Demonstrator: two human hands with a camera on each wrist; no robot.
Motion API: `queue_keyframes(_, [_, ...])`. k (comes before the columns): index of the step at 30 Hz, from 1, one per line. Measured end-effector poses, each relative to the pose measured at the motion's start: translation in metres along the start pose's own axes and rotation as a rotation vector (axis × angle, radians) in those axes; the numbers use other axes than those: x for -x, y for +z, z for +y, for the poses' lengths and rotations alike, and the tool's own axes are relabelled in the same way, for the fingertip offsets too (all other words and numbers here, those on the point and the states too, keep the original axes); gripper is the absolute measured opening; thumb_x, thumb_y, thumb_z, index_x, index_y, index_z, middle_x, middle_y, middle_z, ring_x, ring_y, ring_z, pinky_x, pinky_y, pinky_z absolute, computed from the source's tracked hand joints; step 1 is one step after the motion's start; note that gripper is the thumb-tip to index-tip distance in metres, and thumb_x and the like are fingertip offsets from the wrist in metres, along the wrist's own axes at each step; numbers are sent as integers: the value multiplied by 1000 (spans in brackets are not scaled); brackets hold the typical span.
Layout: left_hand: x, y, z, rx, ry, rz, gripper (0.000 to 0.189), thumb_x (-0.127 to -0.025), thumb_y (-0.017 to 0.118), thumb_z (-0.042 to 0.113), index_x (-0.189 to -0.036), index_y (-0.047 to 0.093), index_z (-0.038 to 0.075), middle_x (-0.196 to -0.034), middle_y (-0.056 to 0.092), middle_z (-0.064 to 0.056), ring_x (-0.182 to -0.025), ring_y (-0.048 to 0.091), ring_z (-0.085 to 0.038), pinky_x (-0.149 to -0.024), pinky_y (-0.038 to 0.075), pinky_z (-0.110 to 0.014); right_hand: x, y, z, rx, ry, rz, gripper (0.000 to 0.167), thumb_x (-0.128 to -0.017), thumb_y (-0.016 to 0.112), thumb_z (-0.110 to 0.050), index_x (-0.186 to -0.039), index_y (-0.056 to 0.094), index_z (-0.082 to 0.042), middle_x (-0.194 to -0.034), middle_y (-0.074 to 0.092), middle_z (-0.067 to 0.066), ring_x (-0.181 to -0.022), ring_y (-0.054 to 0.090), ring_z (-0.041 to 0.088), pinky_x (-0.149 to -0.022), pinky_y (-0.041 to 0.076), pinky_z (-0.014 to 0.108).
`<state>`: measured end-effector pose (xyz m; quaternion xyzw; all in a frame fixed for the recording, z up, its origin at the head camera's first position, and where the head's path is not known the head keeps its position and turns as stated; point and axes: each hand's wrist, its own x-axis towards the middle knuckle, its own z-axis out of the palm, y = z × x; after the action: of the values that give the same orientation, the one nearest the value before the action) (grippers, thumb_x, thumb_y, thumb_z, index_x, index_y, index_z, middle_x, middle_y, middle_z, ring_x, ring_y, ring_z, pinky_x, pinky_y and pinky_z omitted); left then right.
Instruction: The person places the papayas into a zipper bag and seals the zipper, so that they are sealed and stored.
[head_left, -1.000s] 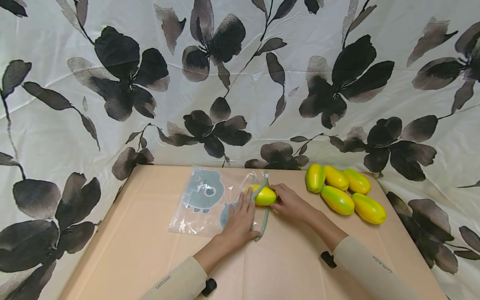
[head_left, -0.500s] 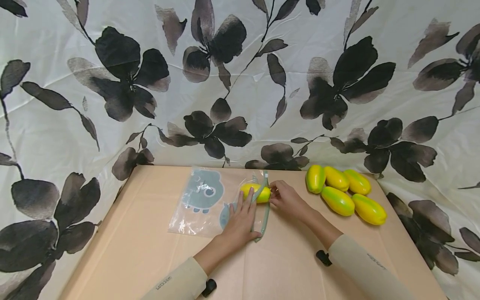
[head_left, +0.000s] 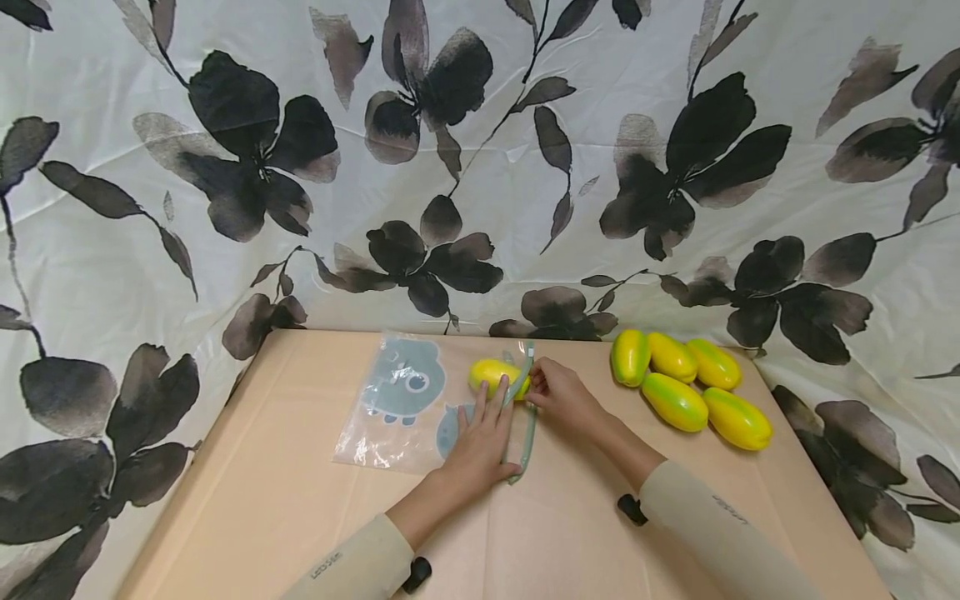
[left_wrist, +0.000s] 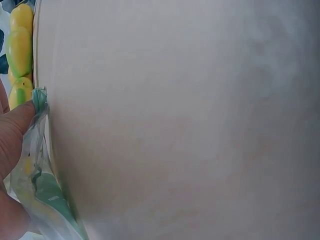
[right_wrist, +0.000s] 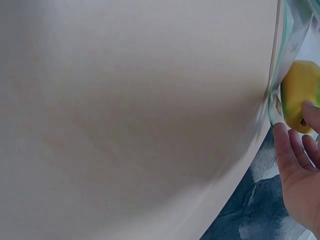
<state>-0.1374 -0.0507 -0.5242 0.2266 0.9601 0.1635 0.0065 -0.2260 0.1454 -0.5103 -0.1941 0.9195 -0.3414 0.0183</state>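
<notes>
A clear zip bag [head_left: 390, 446] printed with blue-grey cartoon animals lies flat, its green zip edge [head_left: 531, 437] facing right. Just inside its mouth is a smooth yellow-green mango [head_left: 486, 372], partly behind the strip and fingers. My left hand [head_left: 480, 437] rests on the bag with fingers straight across the upper film; in the left wrist view its thumb [left_wrist: 20, 117] touches the zip edge. At the mouth, my right hand [head_left: 562, 396] has its thumb on the mango's near end. The right wrist view shows its fingers [right_wrist: 285, 147] extended by the zip edge.
Several more yellow-green mangoes [head_left: 675, 400] lie grouped at the back right of the tan board [head_left: 570, 533]. Behind the board hangs a white cloth [head_left: 540, 275] with dark flowers.
The mango has slid left, deeper into the bag. My right hand has followed it left to the mouth, while my left hand has stayed in place.
</notes>
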Motion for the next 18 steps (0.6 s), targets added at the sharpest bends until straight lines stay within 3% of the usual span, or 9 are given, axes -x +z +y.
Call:
queue_keyframes(11, [0, 0, -1, 8, 5, -14, 124, -76, 87, 52, -166, 14, 6, -175, -9, -9, -160, -1, -43, -110, 26, -81, 6, 0, -4, 44, 31, 31, 37, -88, 83, -19, -114, 62, -5, -97, 66, 6, -86, 61, 16, -80, 58, 31])
queue_keyframes(18, [0, -1, -1, 28, 3, -11, 123, -76, 88, 49, -165, 16, 5, -175, -6, -10, -160, -1, -43, -111, 24, -81, 21, -16, -2, 25, 55, 39, 44, -90, 81, -20, -124, 61, -2, -113, 69, 14, -105, 66, 27, -94, 58, 45])
